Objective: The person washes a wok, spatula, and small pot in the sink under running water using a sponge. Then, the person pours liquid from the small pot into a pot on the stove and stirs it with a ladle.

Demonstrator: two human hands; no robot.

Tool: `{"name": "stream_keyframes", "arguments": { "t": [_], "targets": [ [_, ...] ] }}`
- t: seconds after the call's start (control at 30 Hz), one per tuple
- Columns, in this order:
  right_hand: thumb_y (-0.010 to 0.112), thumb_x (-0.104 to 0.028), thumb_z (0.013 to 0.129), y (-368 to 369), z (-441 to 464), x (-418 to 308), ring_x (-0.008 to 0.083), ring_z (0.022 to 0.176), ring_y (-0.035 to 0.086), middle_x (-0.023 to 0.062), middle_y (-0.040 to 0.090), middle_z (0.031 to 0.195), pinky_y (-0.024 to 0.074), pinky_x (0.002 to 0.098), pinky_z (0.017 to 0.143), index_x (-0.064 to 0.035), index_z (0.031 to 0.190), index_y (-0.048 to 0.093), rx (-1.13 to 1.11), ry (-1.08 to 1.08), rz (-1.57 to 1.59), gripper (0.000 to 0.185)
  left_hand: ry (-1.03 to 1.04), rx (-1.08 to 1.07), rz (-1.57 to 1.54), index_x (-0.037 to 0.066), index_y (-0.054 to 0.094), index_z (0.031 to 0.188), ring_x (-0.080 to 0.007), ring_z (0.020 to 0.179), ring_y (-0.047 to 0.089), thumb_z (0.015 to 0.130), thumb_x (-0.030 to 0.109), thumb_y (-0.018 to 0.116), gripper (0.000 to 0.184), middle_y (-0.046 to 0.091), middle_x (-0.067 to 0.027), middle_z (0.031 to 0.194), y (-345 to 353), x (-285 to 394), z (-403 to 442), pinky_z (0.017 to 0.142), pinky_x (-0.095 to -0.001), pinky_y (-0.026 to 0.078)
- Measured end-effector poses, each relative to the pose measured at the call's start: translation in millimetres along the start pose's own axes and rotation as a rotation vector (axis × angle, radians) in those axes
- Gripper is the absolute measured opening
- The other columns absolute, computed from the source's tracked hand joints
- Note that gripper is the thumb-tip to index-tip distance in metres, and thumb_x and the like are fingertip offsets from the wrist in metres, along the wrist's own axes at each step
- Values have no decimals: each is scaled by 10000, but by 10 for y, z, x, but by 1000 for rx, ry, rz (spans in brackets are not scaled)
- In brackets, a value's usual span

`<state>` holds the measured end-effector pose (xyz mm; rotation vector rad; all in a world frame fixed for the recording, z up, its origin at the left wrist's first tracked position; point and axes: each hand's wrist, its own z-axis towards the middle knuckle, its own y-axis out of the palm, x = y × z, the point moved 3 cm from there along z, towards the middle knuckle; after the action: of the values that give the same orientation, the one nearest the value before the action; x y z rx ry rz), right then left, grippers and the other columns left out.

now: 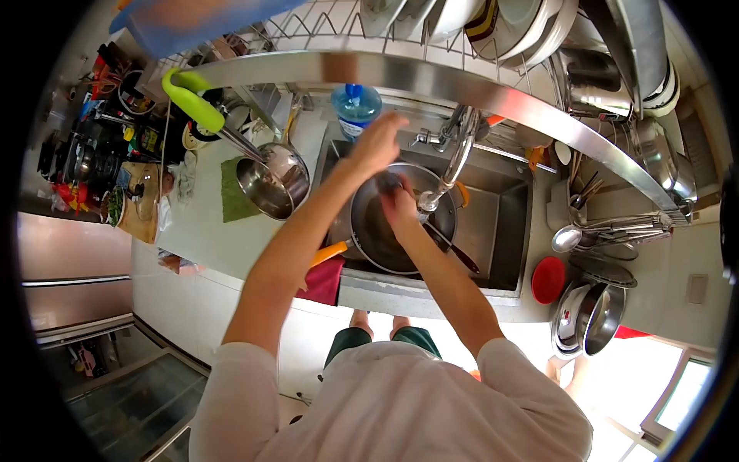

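Note:
A wide dark wok [366, 231] with an orange handle [329, 253] sits in the left part of the steel sink [496, 181]. My right hand [399, 206] is over the wok, beside the faucet [456, 158], its fingers closed around a dark grey scrubber [387, 182]. My left hand [377, 145] is raised beyond the wok's far rim, just right of a blue pump bottle [356, 112]; motion smears its fingers. A utensil with a dark handle [464, 259] leans over the wok's right rim, its head partly hidden.
Left of the sink stand a steel pot [271, 181] and a green cloth [237, 189]. A metal dish rack [369, 65] crosses overhead, with a green-handled ladle [192, 104] hanging from it. At right are a red bowl [548, 279] and steel basins [600, 319]. A red cloth [323, 282] hangs at the front edge.

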<state>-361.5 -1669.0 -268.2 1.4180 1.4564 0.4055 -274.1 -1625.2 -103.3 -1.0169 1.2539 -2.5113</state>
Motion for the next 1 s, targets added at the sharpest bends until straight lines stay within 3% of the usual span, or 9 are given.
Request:
{"name": "stream_keyframes", "arguments": {
  "t": [0.1, 0.2, 0.47, 0.6, 0.67, 0.73, 0.8, 0.9, 1.0],
  "targets": [
    [343, 128, 821, -1006, -128, -184, 294, 1049, 555, 165, 573, 1101, 449, 450, 957, -50, 1127, 506, 99, -23, -10, 390, -686, -189, -590, -75, 474, 1190, -402, 1089, 519, 715, 14, 462, 483, 532, -290, 1167, 936, -237, -294, 942, -400, 405],
    [391, 103, 836, -1199, -353, -490, 260, 1006, 563, 121, 583, 1048, 478, 417, 894, -60, 1072, 532, 172, -28, -63, 320, -672, 20, -491, -70, 483, 1196, -391, 1071, 541, 717, 24, 452, 490, 556, -283, 1138, 1811, -683, -359, 907, -391, 430],
    [412, 56, 874, -1347, -304, -734, 254, 1036, 556, 102, 592, 1088, 447, 421, 932, -52, 1086, 541, 73, 51, -314, 270, -567, -123, -999, -43, 475, 1260, -242, 1197, 500, 681, -68, 385, 587, 548, -165, 1238, 1484, -368, -499, 956, -303, 395],
    [474, 14, 869, -1541, 50, -765, 228, 1050, 545, 103, 590, 1100, 435, 351, 918, -51, 1113, 552, 10, -76, -920, 264, -992, 242, -1194, 27, 608, 1027, -173, 893, 590, 734, -25, 438, 342, 623, -62, 950, 1743, -467, -1116, 732, -258, 446],
    [510, -13, 859, -1514, 112, -841, 235, 1061, 541, 114, 583, 1122, 431, 332, 909, -47, 1148, 544, -160, -303, -1441, 293, -1114, -13, -963, 85, 589, 779, -133, 711, 512, 767, 6, 464, 149, 545, -8, 755, 2494, -497, -1823, 579, -258, 392],
    [533, -30, 847, -1679, 322, -823, 254, 1079, 536, 126, 574, 1145, 424, 341, 912, -44, 1165, 536, -307, -433, -1745, 318, -1324, -116, -1490, 108, 465, 646, -113, 618, 439, 740, -17, 507, 162, 395, 15, 630, 2754, -26, -2306, 500, -285, 357],
    [533, -49, 829, -2027, 559, -751, 310, 1109, 519, 139, 535, 1213, 409, 376, 937, -68, 1179, 533, -548, -550, -1881, 351, -1520, 78, -1443, 123, 446, 621, -134, 580, 436, 702, -26, 540, 193, 333, 6, 584, 2831, 487, -2265, 514, -293, 382],
    [500, -20, 810, -2101, 606, -731, 342, 1162, 469, 154, 460, 1315, 379, 381, 988, -119, 1226, 509, -596, -82, -2131, 428, -1317, -198, -877, 29, 596, 712, -268, 712, 605, 716, 235, 673, 220, 595, -128, 708, 3264, 595, -2270, 633, -393, 494],
    [493, 22, 769, -2053, 661, -631, 365, 1226, 395, 156, 399, 1371, 363, 400, 1007, -134, 1262, 477, -848, -70, -2339, 518, -1252, -309, -560, -24, 644, 822, -320, 842, 638, 707, 398, 694, 440, 647, -222, 877, 3346, 617, -2150, 714, -425, 503]
  ]
}}
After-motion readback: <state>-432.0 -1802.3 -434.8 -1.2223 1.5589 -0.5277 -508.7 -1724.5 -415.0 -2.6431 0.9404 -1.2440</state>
